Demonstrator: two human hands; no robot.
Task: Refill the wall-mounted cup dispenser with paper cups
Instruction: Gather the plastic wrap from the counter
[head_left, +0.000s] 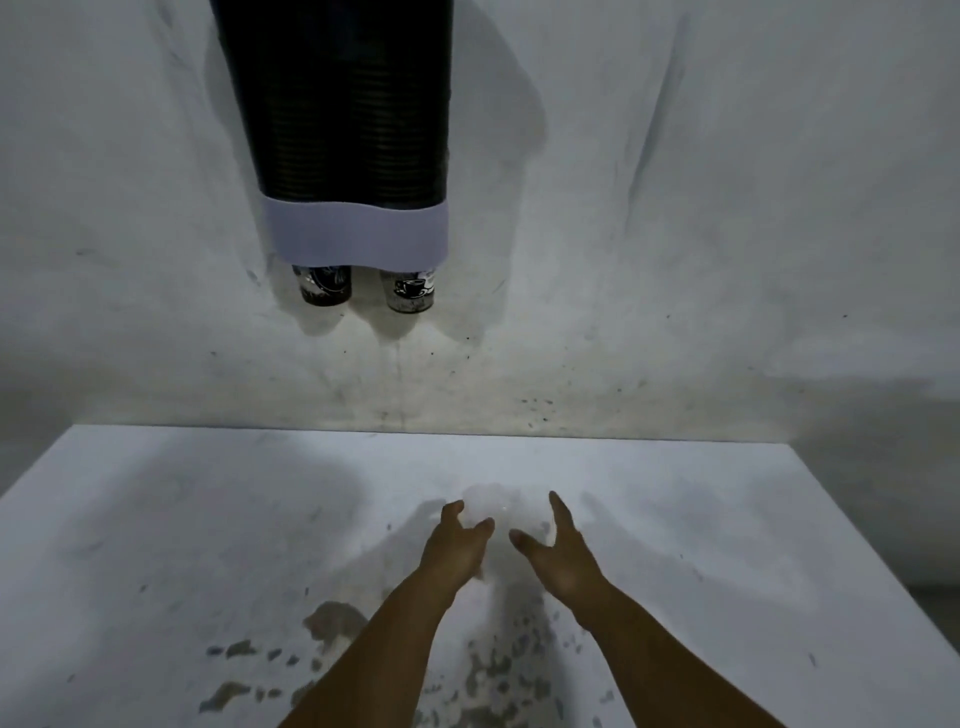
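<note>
White table (156, 519) against stained wall (675, 208). Dispenser (337, 130) at 12 o'clock, top cut off, two cups (366, 288) poking out below. Left hand (454, 545) and right hand (558, 556) spread wide around a blurry whitish thing (498, 506), unidentifiable.

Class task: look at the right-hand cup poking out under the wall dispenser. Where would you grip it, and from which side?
Grip the right cup around its exposed side wall, coming from below and in front. Only its bottom end hangs out under the dispenser's pale band; the wall is behind, and the left cup hangs close beside.
</note>
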